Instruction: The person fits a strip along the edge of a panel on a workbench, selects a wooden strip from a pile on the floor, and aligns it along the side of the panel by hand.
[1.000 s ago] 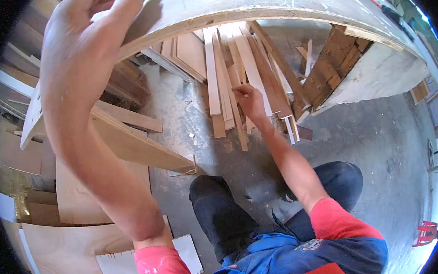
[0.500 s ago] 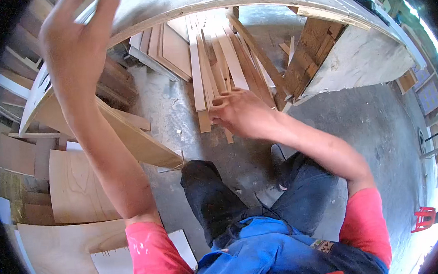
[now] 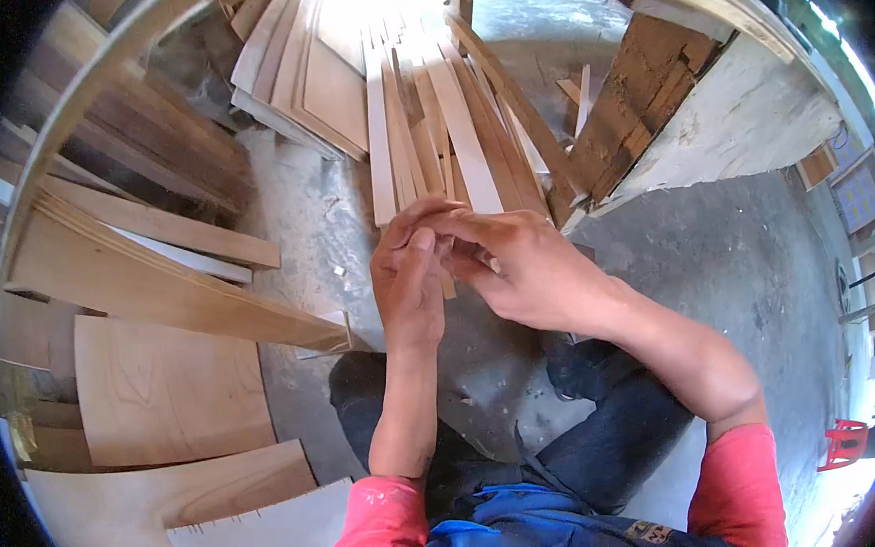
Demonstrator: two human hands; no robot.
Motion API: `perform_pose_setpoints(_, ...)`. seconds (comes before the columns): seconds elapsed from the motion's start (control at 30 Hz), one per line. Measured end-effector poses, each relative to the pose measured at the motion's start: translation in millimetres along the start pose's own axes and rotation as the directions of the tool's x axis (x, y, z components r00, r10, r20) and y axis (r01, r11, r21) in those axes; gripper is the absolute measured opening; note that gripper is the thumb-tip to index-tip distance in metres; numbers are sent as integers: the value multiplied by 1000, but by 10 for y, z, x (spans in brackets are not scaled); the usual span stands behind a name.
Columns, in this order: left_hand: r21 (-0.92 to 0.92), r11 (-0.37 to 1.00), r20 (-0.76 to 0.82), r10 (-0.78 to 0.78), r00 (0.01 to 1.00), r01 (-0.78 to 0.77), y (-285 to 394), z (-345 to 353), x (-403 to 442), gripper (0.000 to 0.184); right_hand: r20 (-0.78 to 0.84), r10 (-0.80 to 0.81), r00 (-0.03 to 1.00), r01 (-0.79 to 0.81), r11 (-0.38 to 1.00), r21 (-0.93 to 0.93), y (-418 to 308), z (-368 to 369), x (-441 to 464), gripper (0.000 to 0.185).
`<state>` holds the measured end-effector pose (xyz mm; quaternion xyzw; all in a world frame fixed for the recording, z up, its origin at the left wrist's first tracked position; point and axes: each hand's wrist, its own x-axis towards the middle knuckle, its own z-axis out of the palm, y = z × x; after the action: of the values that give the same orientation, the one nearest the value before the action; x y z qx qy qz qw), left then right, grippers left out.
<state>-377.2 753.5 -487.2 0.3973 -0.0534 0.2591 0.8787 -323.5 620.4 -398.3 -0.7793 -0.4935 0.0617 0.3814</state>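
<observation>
My left hand (image 3: 410,280) is raised in front of my knees, its fingers curled and the thumb pressed inward. Against its fingertips rests my right hand (image 3: 542,267), bent over from the right with its fingers closed too. Whatever lies between the fingers, if anything, is hidden or too small to name. Beyond both hands, long wooden strips (image 3: 458,122) lie in a bundle on the floor, and the hands cover their near ends.
A long plywood piece (image 3: 178,289) juts in from the left. Plywood sheets (image 3: 169,390) and a white board (image 3: 263,535) lie at lower left. A pale upright panel (image 3: 719,126) stands at right, over the concrete floor (image 3: 697,258). A red stool (image 3: 844,444) is far right.
My left hand has come down from the upper left to meet my right hand. The view has tilted down, so most of the tabletop at the top has left the frame.
</observation>
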Motion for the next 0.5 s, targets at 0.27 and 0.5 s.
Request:
perform_pose_setpoints(0.27,-324,942,146,-42,988,88,8,-79,-74,26,266,164,950,-209,966,150,-62,-71,-109,62)
perform_pose_setpoints(0.5,-181,973,-76,-161,984,145,56,-26,-178,21,309,119,944,-242,884,400,71,15,-159,69)
